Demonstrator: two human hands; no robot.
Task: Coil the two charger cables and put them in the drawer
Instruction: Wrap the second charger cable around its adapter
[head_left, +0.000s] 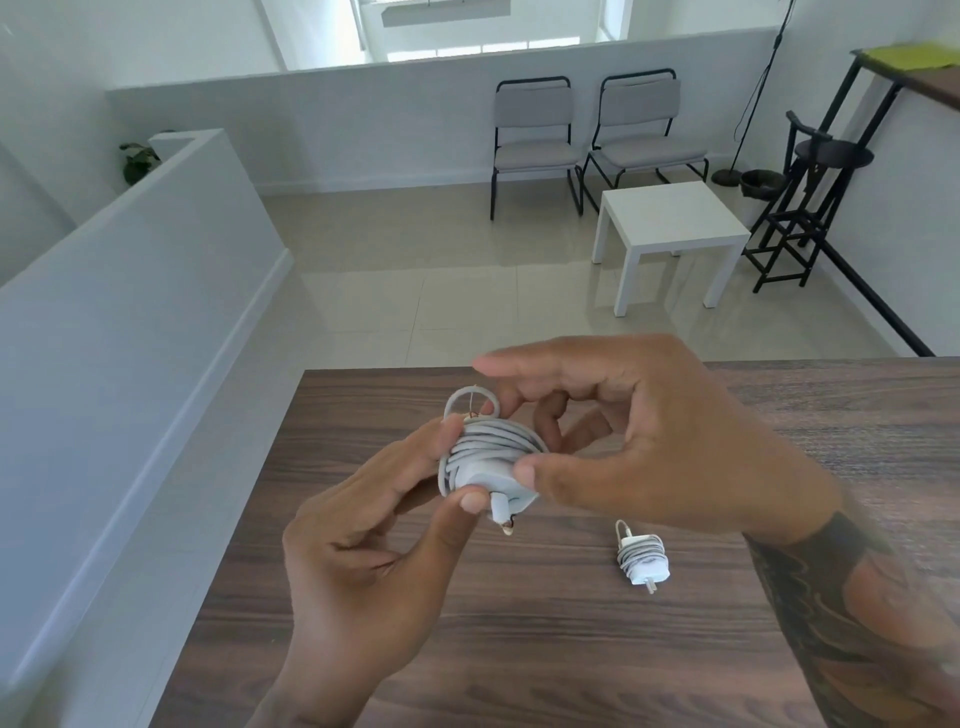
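You hold one white charger (491, 462) up in the air, over the far part of the dark wood tabletop (519, 649). Its cable is wound round and round the plug block. Your left hand (374, 525) has it in a tight grip: the thumb presses the near side of the block and the fingers curl round the left side of the wound cable. Your right hand (639, 441) grips it too, with the thumb tip pressed on the right side of the block. The pointer finger of that hand sticks out straight to the left, above the cable. A small loop of cable (472, 400) stands up at the far end of the bundle, between your two hands. A short plug end pokes out at the near end.

The second charger (643, 558) lies on the tabletop, to the right and nearer to you. Its cable is wound up too. No hand touches it.

Far off on the floor stand a small white table (670, 228) and two grey chairs (597, 135).
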